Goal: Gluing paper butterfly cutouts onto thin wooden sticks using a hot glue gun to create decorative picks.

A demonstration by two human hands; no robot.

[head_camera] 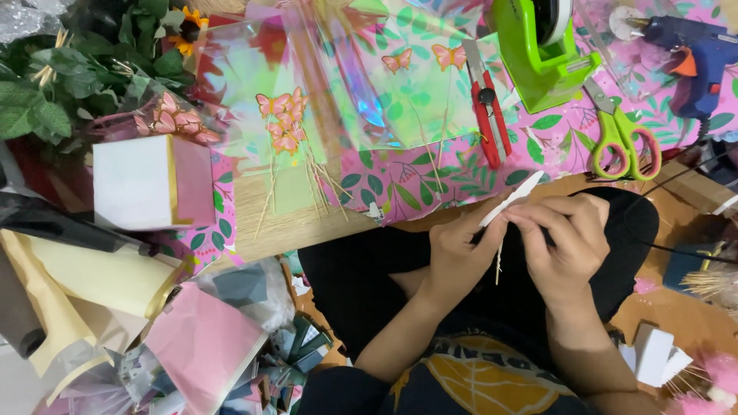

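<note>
Cluttered craft table point(430, 180) under pink leaf-print paper, seen from the head camera. On it: green tape dispenser point(542, 54), red utility knife point(488, 104), green scissors point(621, 138), blue glue gun point(692, 54). Lower down, over the lap: left hand point(457, 257) and right hand point(565, 242) together, fingers pinched on a white paper strip point(511, 198) and thin stick point(499, 265).
</note>
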